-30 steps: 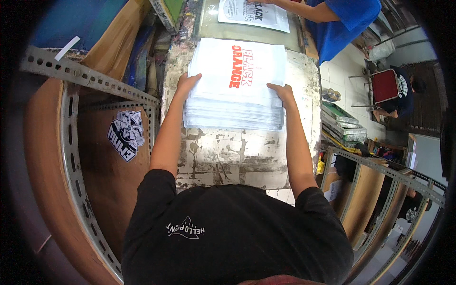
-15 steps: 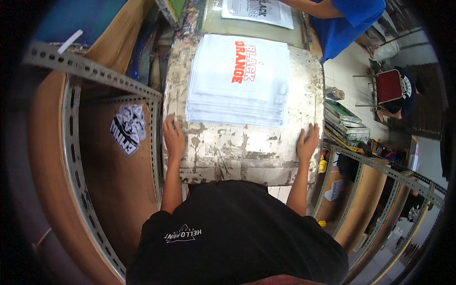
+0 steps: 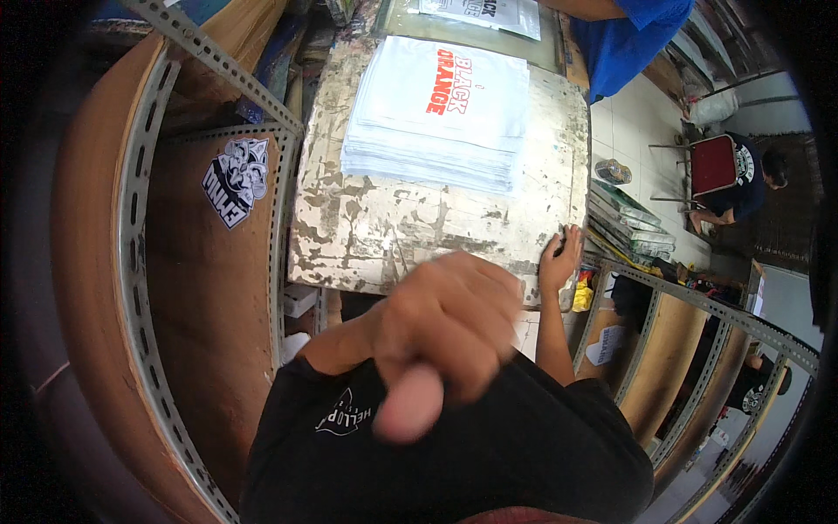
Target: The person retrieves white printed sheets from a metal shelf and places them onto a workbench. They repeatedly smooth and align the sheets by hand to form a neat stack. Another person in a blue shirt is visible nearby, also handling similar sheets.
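Observation:
My left hand (image 3: 449, 327) is raised in front of my black shirt, close to the view and a little blurred. Its fingers are curled, with the thumb standing apart; the palm is hidden and nothing shows in it. At the right edge of the worn, paint-flecked tabletop (image 3: 410, 223) rests my right hand (image 3: 563, 259), fingers stretched out and thumb apart. Beyond both hands lies a neat stack of white printed sheets (image 3: 432, 162), with red and outlined lettering on the top one. Neither hand touches the stack. Whether the sheets are cloth or plastic I cannot tell.
Another person in a blue sleeve (image 3: 624, 44) works at the far side, by another printed white sheet (image 3: 489, 16). Perforated metal shelving (image 3: 131, 236) stands left, more shelving (image 3: 681, 297) right. Frames (image 3: 628, 223) are stacked on the floor. Someone sits by a red chair (image 3: 713, 164).
My left hand has lifted off the tabletop's left side and come up toward the view, curling its fingers. My right hand stays at the right edge. The view has shifted slightly.

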`<action>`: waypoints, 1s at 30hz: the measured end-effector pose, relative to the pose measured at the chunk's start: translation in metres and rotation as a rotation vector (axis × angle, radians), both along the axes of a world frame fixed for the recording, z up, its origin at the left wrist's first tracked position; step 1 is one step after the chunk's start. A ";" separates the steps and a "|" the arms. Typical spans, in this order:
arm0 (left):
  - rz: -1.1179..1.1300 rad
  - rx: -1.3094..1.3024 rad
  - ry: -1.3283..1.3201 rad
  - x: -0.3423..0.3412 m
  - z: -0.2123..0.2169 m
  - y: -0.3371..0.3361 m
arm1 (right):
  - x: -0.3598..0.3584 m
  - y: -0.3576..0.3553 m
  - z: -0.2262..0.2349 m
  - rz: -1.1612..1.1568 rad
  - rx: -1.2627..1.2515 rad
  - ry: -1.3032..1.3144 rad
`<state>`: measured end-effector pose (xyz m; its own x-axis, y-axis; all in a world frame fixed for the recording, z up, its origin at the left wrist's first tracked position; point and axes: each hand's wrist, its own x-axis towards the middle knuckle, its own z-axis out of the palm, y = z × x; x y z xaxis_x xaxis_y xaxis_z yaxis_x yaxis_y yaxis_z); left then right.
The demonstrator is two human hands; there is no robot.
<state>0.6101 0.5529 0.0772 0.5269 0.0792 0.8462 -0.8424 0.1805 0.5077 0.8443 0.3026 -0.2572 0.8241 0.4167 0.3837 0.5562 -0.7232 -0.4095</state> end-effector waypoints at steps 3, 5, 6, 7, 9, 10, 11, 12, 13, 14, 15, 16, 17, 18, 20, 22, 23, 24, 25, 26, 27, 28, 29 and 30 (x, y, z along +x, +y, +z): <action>-0.120 -0.103 -0.156 0.012 0.046 -0.031 | 0.007 -0.010 -0.004 0.054 0.036 0.036; -0.148 -0.208 -0.098 0.011 0.058 -0.056 | 0.020 -0.026 -0.004 0.160 0.068 0.121; -0.173 -0.266 -0.086 0.014 0.059 -0.070 | 0.025 -0.036 -0.002 0.212 0.104 0.181; -0.195 -0.329 -0.079 0.017 0.060 -0.084 | 0.028 -0.051 0.001 0.187 0.117 0.216; -0.190 -0.434 -0.136 0.033 0.060 -0.112 | 0.030 -0.068 0.007 0.148 0.148 0.291; -0.145 -0.475 -0.157 0.038 0.061 -0.126 | 0.030 -0.078 0.001 0.066 0.132 0.373; -0.043 -0.480 -0.163 0.044 0.064 -0.136 | 0.029 -0.093 -0.009 -0.043 0.121 0.452; 0.052 -0.432 -0.122 0.046 0.064 -0.142 | 0.031 -0.103 -0.022 -0.144 0.118 0.524; 0.154 -0.386 -0.085 0.048 0.066 -0.148 | 0.044 -0.117 -0.045 -0.056 0.079 0.465; 0.236 -0.282 0.008 0.041 0.060 -0.146 | 0.047 -0.112 -0.046 -0.047 0.057 0.504; 0.319 -0.197 0.143 0.033 0.055 -0.143 | 0.044 -0.101 -0.033 -0.033 0.037 0.548; 0.400 -0.100 0.272 0.024 0.050 -0.141 | 0.039 -0.096 -0.023 -0.021 0.009 0.597; 0.553 -0.030 0.332 0.023 0.042 -0.140 | 0.045 -0.094 -0.021 0.013 0.005 0.513; 0.746 0.004 0.340 0.021 0.035 -0.147 | 0.043 -0.096 -0.023 -0.001 0.002 0.517; 1.042 0.059 0.334 0.014 0.031 -0.160 | 0.038 -0.094 -0.021 -0.012 -0.003 0.515; 1.163 0.143 0.242 0.012 0.040 -0.159 | 0.035 -0.090 -0.008 -0.056 -0.035 0.528; 1.184 0.179 0.168 0.009 0.046 -0.159 | 0.037 -0.092 -0.013 -0.071 -0.050 0.517; 1.180 0.226 0.104 0.015 0.058 -0.158 | 0.037 -0.098 -0.019 -0.096 -0.069 0.527; 1.182 0.270 0.024 0.015 0.071 -0.159 | 0.037 -0.098 -0.015 -0.093 -0.067 0.540; 1.217 0.316 -0.047 0.011 0.084 -0.162 | 0.036 -0.092 -0.009 -0.063 -0.069 0.552; 1.206 0.354 -0.114 0.010 0.093 -0.162 | 0.035 -0.093 -0.005 -0.069 -0.060 0.558; 1.201 0.385 -0.180 0.010 0.102 -0.163 | 0.035 -0.094 -0.001 -0.076 -0.051 0.565; 1.200 0.411 -0.231 0.008 0.110 -0.164 | 0.038 -0.096 -0.004 -0.064 -0.043 0.583; 1.199 0.435 -0.273 0.008 0.117 -0.166 | 0.038 -0.095 -0.006 -0.070 -0.044 0.584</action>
